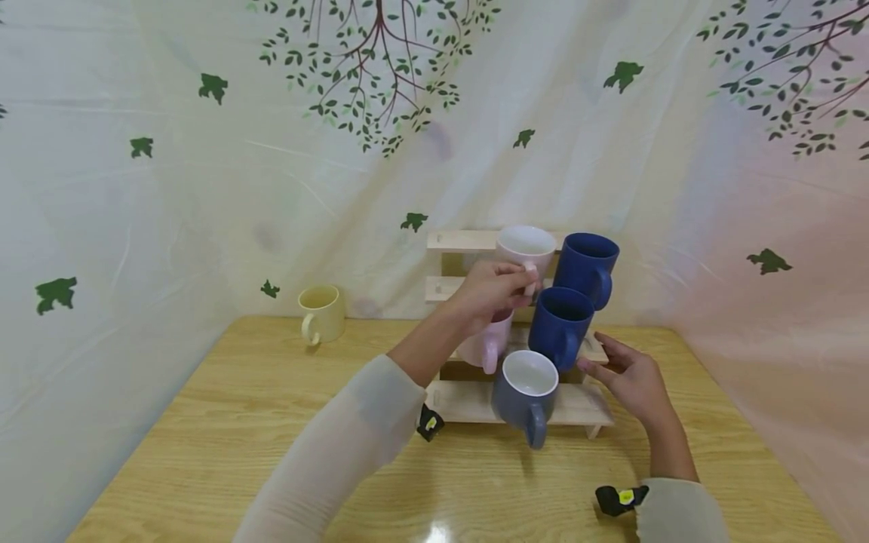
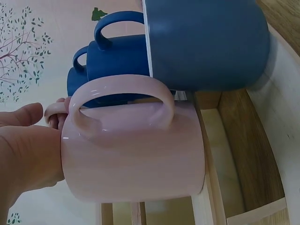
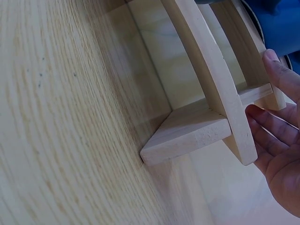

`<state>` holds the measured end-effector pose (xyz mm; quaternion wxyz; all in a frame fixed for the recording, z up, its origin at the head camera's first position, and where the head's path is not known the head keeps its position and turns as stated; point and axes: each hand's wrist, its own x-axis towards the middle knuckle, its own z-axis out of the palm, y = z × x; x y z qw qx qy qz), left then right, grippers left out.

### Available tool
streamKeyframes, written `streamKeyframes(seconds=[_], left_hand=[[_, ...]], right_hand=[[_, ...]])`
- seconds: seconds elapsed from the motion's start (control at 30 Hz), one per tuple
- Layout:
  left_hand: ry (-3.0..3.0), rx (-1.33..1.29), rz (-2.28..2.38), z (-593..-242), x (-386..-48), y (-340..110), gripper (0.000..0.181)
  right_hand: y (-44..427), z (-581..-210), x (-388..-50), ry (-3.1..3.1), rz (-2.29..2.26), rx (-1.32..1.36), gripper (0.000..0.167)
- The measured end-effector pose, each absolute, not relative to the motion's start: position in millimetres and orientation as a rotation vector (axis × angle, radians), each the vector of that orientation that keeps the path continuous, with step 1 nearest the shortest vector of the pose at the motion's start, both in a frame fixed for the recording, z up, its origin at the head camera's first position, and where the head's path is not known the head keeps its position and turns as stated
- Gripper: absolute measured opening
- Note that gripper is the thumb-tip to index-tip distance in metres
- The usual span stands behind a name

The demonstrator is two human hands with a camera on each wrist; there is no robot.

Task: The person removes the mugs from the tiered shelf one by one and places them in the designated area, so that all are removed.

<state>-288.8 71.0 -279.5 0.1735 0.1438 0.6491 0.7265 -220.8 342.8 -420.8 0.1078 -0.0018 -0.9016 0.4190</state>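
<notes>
My left hand pinches the handle of a pale pink mug at the top of a wooden tiered rack. A second pink mug sits below that hand, handle toward me. My right hand is at the right end of the rack's middle step, thumb and fingers around the board's end. Close to its thumb stands a dark blue mug, with another blue mug higher behind. A grey-blue mug, white inside, sits on the lowest step.
A yellow mug stands at the back left of the wood-grain table. Behind the rack hangs a pale curtain printed with leaves and branches. Both wrists carry black straps.
</notes>
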Motion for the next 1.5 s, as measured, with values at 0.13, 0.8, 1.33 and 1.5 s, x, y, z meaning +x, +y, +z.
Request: streamKeyframes(seconds=[0.13,0.8,1.33,1.5], left_hand=[[1.762,0.407,2.129,-280.5,-289.2,73.4,0.027],[2.069,0.260,2.172,-281.6,-279.3,80.1,0.025],[2.059,0.359,2.179,-270.0,-272.6,72.8,0.025],[2.067,0.449,2.175,-260.0,-267.7,64.8,0.025]], right_hand=[[342.4,-420.8,-221.6,-2.655,1.230,-0.007,0.085],[341.4,-423.0,-222.1,-2.631,1.208,0.013,0.080],[341.5,-421.8,-221.5,-2.641,1.228,-0.016,0.083],[341.1,-420.8,-220.7,-2.650,1.233,-0.031,0.085]])
